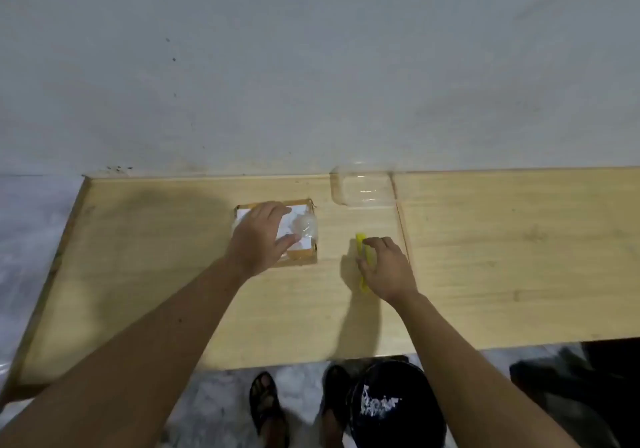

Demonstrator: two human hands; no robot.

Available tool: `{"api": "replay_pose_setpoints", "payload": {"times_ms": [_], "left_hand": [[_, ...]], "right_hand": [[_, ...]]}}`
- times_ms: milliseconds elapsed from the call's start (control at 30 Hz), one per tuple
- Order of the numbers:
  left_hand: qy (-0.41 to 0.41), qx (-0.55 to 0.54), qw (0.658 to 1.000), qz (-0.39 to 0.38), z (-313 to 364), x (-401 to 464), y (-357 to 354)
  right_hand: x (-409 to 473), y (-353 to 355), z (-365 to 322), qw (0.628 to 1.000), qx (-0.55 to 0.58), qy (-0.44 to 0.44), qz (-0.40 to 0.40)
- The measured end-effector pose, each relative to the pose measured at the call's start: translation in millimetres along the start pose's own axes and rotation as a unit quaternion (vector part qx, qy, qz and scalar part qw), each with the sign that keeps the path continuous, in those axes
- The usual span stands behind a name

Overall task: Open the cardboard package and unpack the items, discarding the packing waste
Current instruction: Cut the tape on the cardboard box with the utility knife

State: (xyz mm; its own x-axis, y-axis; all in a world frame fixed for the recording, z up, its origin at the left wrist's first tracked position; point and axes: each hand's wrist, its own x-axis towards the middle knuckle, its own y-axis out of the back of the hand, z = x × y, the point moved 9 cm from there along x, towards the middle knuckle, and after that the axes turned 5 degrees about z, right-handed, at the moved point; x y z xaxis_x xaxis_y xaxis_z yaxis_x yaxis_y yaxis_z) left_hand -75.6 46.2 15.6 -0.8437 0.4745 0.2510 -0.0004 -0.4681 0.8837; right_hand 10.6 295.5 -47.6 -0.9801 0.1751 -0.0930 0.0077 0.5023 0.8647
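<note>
On the counter (173, 291), your left hand (258, 239) lies spread on top of the cardboard package (301, 257), fingers (277, 210) loose and pressing, not gripping. Just right of it, your right hand (388, 267) has fingers curled down onto the yellow cutter (362, 250), seemingly closing around it. If the package slips under that flat palm while you cut, the blade could wander toward your left fingers. Your hand hides the package's tape seams, motion blurs the label, and whether the cutter's blade is out cannot be told.
</note>
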Motion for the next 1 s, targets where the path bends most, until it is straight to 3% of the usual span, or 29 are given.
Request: {"api": "replay_pose_setpoints", "payload": {"times_ms": [233,567,667,767,833,1000], "left_hand": [[0.047,0.025,0.997,-0.055,-20,-2,-23],[0.02,0.037,0.998,-0.054,-27,-9,-32],[0.019,0.026,0.999,-0.042,-27,-12,-32],[0.023,0.021,0.999,-0.041,-28,-11,-32],[0.026,0.022,0.998,-0.046,-29,-11,-33],[0.029,0.022,0.998,-0.047,-30,-11,-34]], "right_hand": [[-12,-39,22,0.996,0.039,-0.084,-0.016],[-12,-49,7,0.985,0.146,-0.091,-0.005],[-11,-46,-2,0.958,0.252,-0.136,-0.006],[-10,-46,-22,0.901,0.391,-0.185,-0.022],[-9,-43,-43,0.866,0.469,-0.168,-0.043],[-15,-39,-70,0.854,0.499,-0.134,-0.069]]}}
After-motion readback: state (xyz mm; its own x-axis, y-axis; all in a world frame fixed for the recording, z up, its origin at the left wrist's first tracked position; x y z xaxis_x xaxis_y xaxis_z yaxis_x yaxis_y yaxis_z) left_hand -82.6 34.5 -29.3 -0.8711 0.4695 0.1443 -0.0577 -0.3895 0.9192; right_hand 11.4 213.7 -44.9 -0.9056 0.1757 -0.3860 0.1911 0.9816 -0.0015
